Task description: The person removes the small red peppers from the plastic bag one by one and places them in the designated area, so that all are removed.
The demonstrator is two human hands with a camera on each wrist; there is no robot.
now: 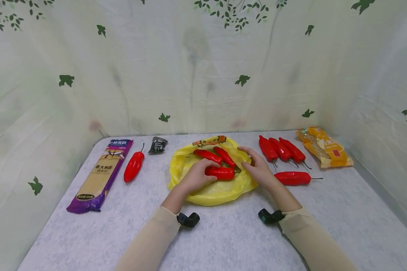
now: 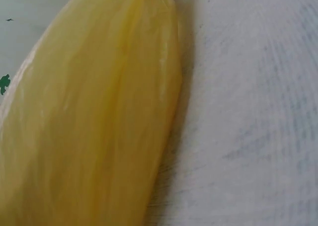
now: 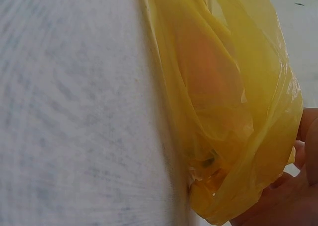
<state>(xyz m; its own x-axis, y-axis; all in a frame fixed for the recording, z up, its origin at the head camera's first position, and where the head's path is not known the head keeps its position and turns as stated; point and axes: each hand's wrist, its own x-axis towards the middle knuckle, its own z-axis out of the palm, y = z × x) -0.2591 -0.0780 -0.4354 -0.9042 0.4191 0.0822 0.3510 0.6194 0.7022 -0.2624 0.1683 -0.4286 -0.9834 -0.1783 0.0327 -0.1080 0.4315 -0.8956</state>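
Observation:
A yellow plastic bag point(image 1: 210, 197) lies spread in the middle of the table, its mouth facing up. Inside it are three red chili peppers. My left hand point(image 1: 197, 176) reaches over the bag's left side and grips the nearest red chili pepper point(image 1: 224, 173), thumb on the near side. The other two, a left pepper point(image 1: 208, 155) and a right pepper point(image 1: 225, 156), lie just behind. At the right rim, my right hand point(image 1: 260, 171) holds the bag's edge with bent fingers. Yellow film point(image 2: 99, 112) fills much of the left wrist view, hiding that hand.
Right of the bag lie several more red chili peppers point(image 1: 268, 148) and an orange packet point(image 1: 325, 148). To the left are a single red chili pepper point(image 1: 133, 166), a purple noodle packet point(image 1: 103, 175) and a small black packet point(image 1: 158, 145). A leaf-patterned curtain point(image 1: 139, 75) encloses the table.

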